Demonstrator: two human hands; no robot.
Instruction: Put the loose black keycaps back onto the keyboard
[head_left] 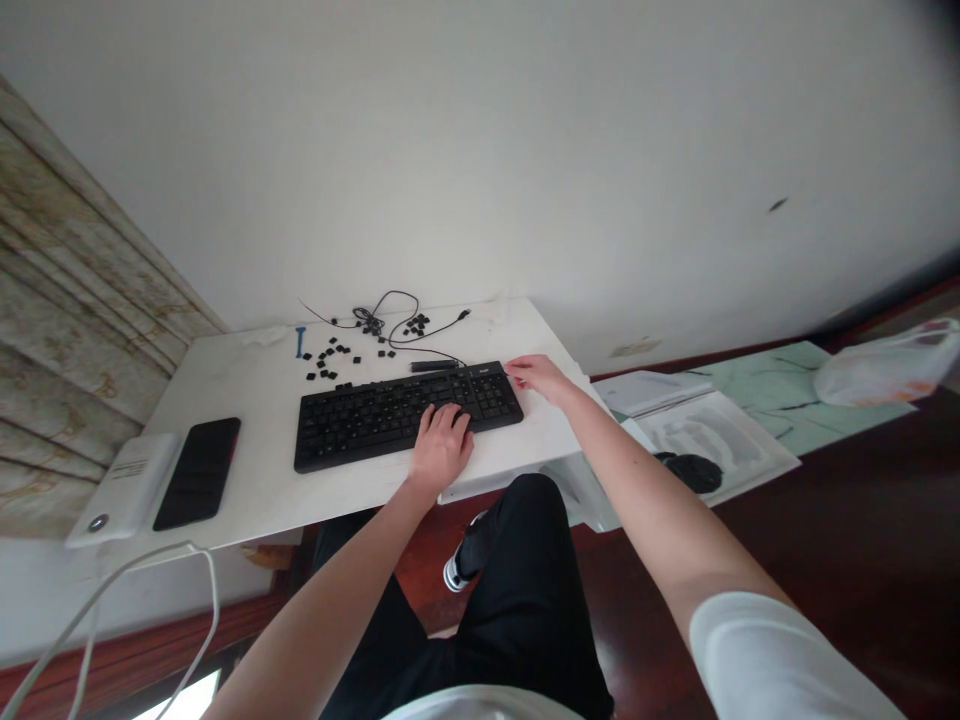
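Observation:
A black keyboard (pixel 375 418) lies on the white table, tilted slightly up to the right. My left hand (pixel 441 445) rests on its lower edge, right of the middle, with the fingers spread over the keys. At the keyboard's upper right corner is my right hand (pixel 536 375), its thumb and fingertips pinched together; whatever they hold is too small to make out. Several loose black keycaps (pixel 357 360) are scattered behind the keyboard. A coiled black cable (pixel 369 320) with a USB plug lies among them.
A blue tool (pixel 301 342) lies at the back left of the table (pixel 259 375). On the left are a black phone (pixel 198 472) and a white box (pixel 131 480). Below right, an open white package (pixel 742 440) holds a dark object. A plastic bag (pixel 885 370) is farther right.

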